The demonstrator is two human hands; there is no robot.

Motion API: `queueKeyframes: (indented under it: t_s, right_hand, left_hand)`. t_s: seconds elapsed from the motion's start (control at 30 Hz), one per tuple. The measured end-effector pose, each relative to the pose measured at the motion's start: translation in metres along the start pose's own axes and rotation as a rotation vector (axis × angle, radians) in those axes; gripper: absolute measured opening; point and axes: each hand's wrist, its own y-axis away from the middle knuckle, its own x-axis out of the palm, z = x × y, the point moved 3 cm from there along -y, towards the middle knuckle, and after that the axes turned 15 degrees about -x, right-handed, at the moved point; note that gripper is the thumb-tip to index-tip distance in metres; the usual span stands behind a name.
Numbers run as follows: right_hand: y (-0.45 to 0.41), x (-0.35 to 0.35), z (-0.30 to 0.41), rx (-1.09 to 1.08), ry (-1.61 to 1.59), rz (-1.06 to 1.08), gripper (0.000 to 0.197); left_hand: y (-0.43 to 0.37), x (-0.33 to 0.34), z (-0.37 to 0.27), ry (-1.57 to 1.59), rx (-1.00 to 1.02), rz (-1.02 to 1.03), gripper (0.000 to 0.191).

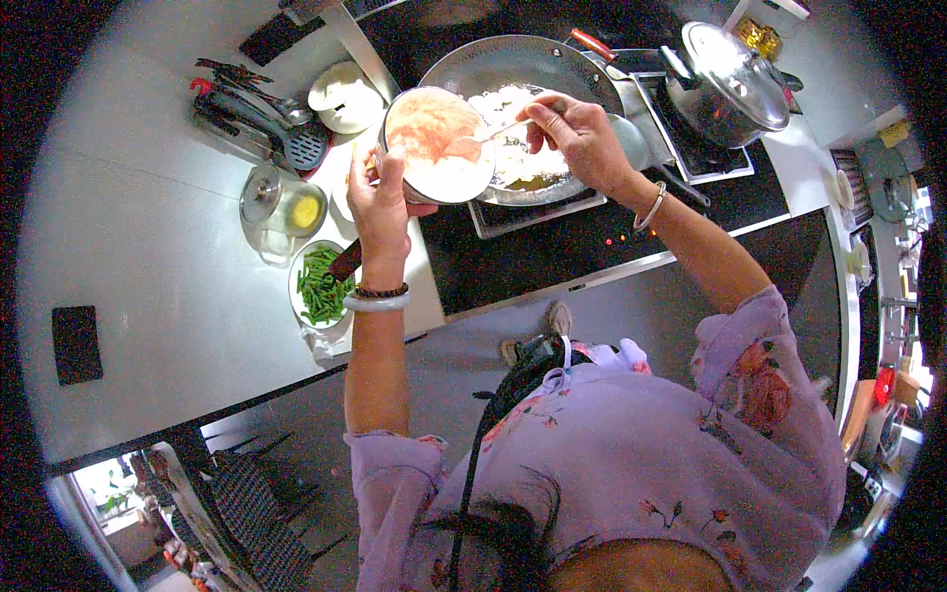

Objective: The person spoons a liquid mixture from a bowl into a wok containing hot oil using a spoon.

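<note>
My left hand (381,207) grips a bowl (453,185) by its side, tilted over the near left of a wok (473,70). Pinkish-red and white contents (429,122) show inside the bowl; glare washes out part of them. With thumb and fingers, my right hand (581,137) pinches the handle of a spoon (499,133), whose tip rests in those contents. Below both hands, the wok on the hob holds bright, overexposed food (518,174) that I cannot identify. A dark brown handle (345,261) shows beside my left wrist, its other end hidden.
Cut green beans (322,285) fill a plate left of my forearm. Behind it stand a glass jug (285,226), a utensil holder (237,133) and white dishes (344,92). A lidded metal pot (721,89) occupies the right burner. A red-handled utensil (593,44) leans at the wok's far rim.
</note>
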Motion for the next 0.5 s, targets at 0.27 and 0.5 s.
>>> queueKeyframes:
  t_s: [0.27,0.5]
  right_hand:
    - [0.007,0.009,-0.03,0.342,-0.317,-0.168,0.027]
    - [-0.001,0.006,-0.038,0.456,-0.474,-0.329,0.025]
  left_hand:
    - [-0.001,0.001,0.004,0.082,-0.022,-0.04,0.052]
    - [0.001,0.0,0.009,0.122,-0.099,0.03,0.05]
